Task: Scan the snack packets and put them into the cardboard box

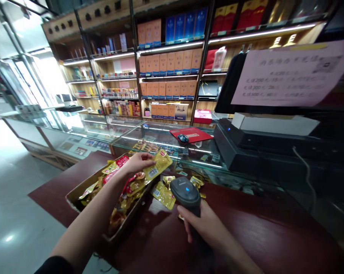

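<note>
My left hand [140,163] pinches a yellow snack packet [159,163] by its edge, above the right side of a cardboard box [131,224]. A white printed label shows on the packet. Inside the box lie several yellow packets [90,190] and some red ones [122,161]. Wrapped round the handle of a black barcode scanner [186,190] is my right hand [198,220]. The scanner's head, with a small blue light, points away from me toward the counter. Several loose yellow packets [164,195] lie on the dark red tabletop [246,220] beyond and beside the scanner.
A glass display counter [157,133] runs behind the table, bearing a red mat [198,134] and a computer mouse [183,138]. At the right stands a black checkout terminal [246,144] with a printed paper [288,78] on it. Shelves of boxed goods [168,62] line the wall.
</note>
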Demonstrator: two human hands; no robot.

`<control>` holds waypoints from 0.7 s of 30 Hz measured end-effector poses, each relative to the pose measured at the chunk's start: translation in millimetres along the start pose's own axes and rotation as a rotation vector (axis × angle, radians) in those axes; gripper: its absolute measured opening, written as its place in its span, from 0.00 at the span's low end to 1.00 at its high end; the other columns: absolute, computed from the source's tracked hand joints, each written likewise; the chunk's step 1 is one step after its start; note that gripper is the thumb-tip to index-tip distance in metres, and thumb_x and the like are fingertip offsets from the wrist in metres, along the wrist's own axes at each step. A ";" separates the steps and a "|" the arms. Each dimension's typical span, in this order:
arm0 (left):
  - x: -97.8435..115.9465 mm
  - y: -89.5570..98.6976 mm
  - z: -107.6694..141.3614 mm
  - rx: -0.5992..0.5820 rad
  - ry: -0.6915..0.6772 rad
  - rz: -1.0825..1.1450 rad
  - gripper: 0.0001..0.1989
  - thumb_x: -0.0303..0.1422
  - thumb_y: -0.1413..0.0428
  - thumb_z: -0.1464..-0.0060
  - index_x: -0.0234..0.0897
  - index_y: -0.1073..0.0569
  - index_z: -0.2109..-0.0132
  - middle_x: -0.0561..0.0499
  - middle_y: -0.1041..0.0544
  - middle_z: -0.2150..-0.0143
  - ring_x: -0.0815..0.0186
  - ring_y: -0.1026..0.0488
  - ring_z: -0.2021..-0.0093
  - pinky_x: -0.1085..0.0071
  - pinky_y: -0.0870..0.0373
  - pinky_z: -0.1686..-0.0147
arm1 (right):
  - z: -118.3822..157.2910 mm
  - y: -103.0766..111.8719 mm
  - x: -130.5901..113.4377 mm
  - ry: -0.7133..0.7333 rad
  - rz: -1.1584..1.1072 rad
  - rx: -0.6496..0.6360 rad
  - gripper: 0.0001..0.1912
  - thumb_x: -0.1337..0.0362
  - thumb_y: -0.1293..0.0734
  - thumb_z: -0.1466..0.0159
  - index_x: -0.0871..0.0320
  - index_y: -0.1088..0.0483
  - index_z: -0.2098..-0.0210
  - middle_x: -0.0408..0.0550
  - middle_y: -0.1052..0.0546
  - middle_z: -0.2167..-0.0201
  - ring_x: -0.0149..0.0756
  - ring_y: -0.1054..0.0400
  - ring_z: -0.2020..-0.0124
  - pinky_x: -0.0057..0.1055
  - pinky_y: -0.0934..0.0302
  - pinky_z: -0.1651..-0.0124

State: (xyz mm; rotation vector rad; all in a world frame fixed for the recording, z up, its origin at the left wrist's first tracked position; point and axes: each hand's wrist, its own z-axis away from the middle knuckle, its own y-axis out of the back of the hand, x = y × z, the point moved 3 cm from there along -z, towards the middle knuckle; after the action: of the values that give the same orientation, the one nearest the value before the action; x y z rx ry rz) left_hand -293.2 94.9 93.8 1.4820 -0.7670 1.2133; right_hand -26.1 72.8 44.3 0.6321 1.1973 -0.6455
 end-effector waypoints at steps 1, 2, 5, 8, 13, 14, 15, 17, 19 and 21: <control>-0.3 15.1 8.6 0.026 -0.013 0.002 0.21 0.41 0.33 0.62 0.33 0.23 0.61 0.51 0.21 0.69 0.68 0.27 0.71 0.74 0.33 0.70 | 0.4 -2.2 2.3 0.009 0.011 -0.013 0.23 0.45 0.32 0.43 0.56 0.40 0.63 0.34 0.31 0.86 0.29 0.36 0.88 0.25 0.41 0.82; -2.2 30.8 17.6 0.057 -0.019 0.007 0.22 0.41 0.33 0.63 0.33 0.23 0.60 0.51 0.21 0.68 0.68 0.26 0.69 0.73 0.32 0.68 | 0.6 -4.6 4.6 0.021 0.023 -0.026 0.23 0.45 0.32 0.43 0.56 0.40 0.63 0.34 0.31 0.86 0.29 0.35 0.88 0.25 0.41 0.82; -15.9 74.5 42.7 0.140 0.020 -0.033 0.27 0.43 0.33 0.64 0.33 0.24 0.57 0.49 0.20 0.66 0.65 0.25 0.67 0.71 0.30 0.64 | 0.6 -11.2 10.1 0.047 0.062 -0.058 0.22 0.45 0.33 0.41 0.56 0.40 0.65 0.35 0.30 0.86 0.29 0.35 0.88 0.25 0.41 0.81; -32.7 105.7 58.8 0.219 0.042 -0.125 0.28 0.45 0.33 0.65 0.32 0.24 0.57 0.48 0.20 0.67 0.63 0.24 0.66 0.69 0.30 0.63 | 0.5 -15.4 11.2 0.065 0.095 -0.072 0.21 0.45 0.34 0.41 0.56 0.41 0.66 0.35 0.30 0.86 0.29 0.36 0.88 0.26 0.42 0.81; -36.8 119.6 68.0 0.380 -0.050 -0.444 0.24 0.43 0.36 0.59 0.33 0.22 0.56 0.43 0.20 0.58 0.56 0.24 0.57 0.63 0.30 0.55 | 1.8 -13.6 3.1 0.091 0.119 -0.084 0.21 0.44 0.33 0.42 0.55 0.39 0.68 0.37 0.31 0.87 0.31 0.35 0.87 0.27 0.42 0.81; -33.0 115.3 68.0 0.403 -0.085 -0.504 0.23 0.43 0.37 0.58 0.35 0.22 0.55 0.43 0.20 0.56 0.55 0.24 0.55 0.63 0.30 0.53 | 2.2 -11.5 0.4 0.095 0.119 -0.079 0.22 0.43 0.33 0.42 0.56 0.38 0.68 0.38 0.31 0.87 0.31 0.35 0.87 0.27 0.42 0.80; -28.8 108.3 67.1 0.409 -0.114 -0.538 0.22 0.43 0.38 0.56 0.36 0.22 0.55 0.43 0.20 0.54 0.55 0.25 0.54 0.63 0.30 0.52 | 2.6 -8.5 -2.5 0.098 0.115 -0.065 0.22 0.43 0.33 0.42 0.56 0.38 0.68 0.38 0.31 0.87 0.31 0.35 0.87 0.27 0.42 0.80; -21.2 86.3 62.2 0.372 -0.143 -0.539 0.20 0.42 0.40 0.54 0.37 0.21 0.54 0.44 0.20 0.54 0.55 0.25 0.53 0.64 0.30 0.52 | 3.5 -1.6 -8.8 0.114 0.105 -0.046 0.23 0.42 0.33 0.43 0.56 0.38 0.71 0.39 0.31 0.87 0.31 0.35 0.87 0.28 0.42 0.80; -15.2 54.8 53.9 0.299 -0.176 -0.524 0.19 0.40 0.40 0.52 0.37 0.21 0.54 0.44 0.20 0.54 0.56 0.24 0.53 0.65 0.30 0.52 | 4.7 6.5 -15.4 0.135 0.091 -0.036 0.24 0.41 0.32 0.44 0.56 0.38 0.74 0.40 0.31 0.87 0.31 0.36 0.86 0.28 0.42 0.80; -11.0 17.0 42.6 0.207 -0.242 -0.557 0.17 0.37 0.41 0.52 0.37 0.21 0.55 0.44 0.20 0.53 0.56 0.25 0.52 0.65 0.31 0.50 | 6.3 15.2 -21.1 0.155 0.060 -0.029 0.24 0.41 0.32 0.44 0.56 0.38 0.76 0.40 0.32 0.87 0.31 0.36 0.86 0.28 0.42 0.80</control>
State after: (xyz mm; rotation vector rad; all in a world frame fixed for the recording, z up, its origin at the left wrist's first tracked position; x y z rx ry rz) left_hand -299.3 48.3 90.3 1.8766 -0.3443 0.7122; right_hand -15.9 80.6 67.7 0.7010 1.3240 -0.5354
